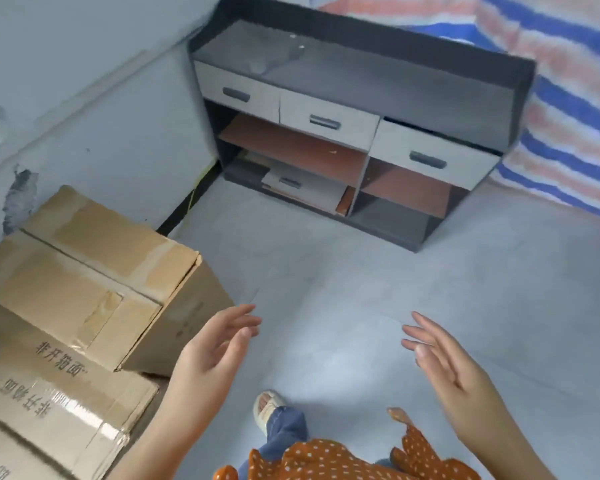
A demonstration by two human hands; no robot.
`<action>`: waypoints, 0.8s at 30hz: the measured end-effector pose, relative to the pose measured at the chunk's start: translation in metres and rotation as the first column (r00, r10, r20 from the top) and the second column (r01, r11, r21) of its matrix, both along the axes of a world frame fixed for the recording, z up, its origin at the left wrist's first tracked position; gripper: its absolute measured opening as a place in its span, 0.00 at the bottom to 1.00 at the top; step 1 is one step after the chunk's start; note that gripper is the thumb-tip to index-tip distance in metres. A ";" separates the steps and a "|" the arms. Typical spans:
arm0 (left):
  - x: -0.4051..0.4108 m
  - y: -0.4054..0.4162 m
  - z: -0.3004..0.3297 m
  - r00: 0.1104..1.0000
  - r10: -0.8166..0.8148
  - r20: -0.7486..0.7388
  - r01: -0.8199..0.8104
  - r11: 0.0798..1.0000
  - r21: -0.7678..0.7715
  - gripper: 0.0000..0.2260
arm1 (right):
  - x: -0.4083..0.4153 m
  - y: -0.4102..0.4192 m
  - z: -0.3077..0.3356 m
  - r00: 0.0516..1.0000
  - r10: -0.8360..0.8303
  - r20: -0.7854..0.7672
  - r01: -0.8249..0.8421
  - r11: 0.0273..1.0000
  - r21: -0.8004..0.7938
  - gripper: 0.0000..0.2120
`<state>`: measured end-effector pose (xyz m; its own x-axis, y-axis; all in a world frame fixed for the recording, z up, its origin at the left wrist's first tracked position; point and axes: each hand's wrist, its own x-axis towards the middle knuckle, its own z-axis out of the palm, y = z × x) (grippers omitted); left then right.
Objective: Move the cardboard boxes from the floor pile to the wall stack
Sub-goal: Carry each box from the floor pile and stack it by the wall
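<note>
- Nearest, the left hand (212,348) and right hand (444,362) hang in the air over the floor (378,292), palms turned toward each other, fingers straight and spread, gripping nothing. Held well apart like this, they look set to take a carton by its two sides, or have just let one go; I cannot tell which.
- A sandalled foot (265,405) is planted on the floor between them, toes pointing forward.
- At the left, the lower box (49,393) lies flat with printed characters and shiny tape on top, its long axis running from the near left edge toward the middle of the room.
- The upper box (94,271) sits on it, skewed, one corner overhanging toward the left hand. Its taped seam and long axis run from the wall (101,133) side out toward the room. Stacked beside the wall, these are probably the wall stack.
- Farthest stands a dark cabinet (361,81) with pale drawers, in front of a striped tarpaulin (568,98).
</note>
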<state>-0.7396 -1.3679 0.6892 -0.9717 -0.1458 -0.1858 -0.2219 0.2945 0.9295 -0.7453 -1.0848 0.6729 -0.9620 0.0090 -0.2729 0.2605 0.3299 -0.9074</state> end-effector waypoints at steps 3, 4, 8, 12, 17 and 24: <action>0.004 0.051 0.001 0.991 -0.130 -0.008 0.131 0.991 0.041 0.10 | 0.053 0.056 0.002 0.976 -0.218 -0.024 0.218 0.976 -0.008 0.21; 0.009 0.071 0.001 0.986 -0.167 -0.007 0.167 0.984 0.056 0.09 | 0.073 0.076 0.002 0.957 -0.288 -0.028 0.288 0.957 -0.018 0.21; 0.042 0.160 -0.005 0.952 -0.307 0.010 0.304 0.947 0.098 0.14 | 0.168 0.154 -0.001 0.859 -0.512 -0.009 0.511 0.858 -0.046 0.21; 0.090 0.261 -0.017 0.855 -0.516 0.056 0.508 0.854 0.107 0.10 | 0.268 0.217 -0.007 0.663 -0.747 0.042 0.746 0.656 -0.110 0.18; 0.139 0.361 -0.019 0.657 -0.744 0.122 0.737 0.668 0.102 0.12 | 0.368 0.253 -0.012 0.382 -0.918 0.108 0.920 0.366 -0.142 0.13; 0.171 0.465 -0.017 0.392 -0.906 0.159 0.913 0.405 0.053 0.12 | 0.445 0.264 -0.020 -0.001 -0.981 0.196 0.987 -0.033 -0.159 0.13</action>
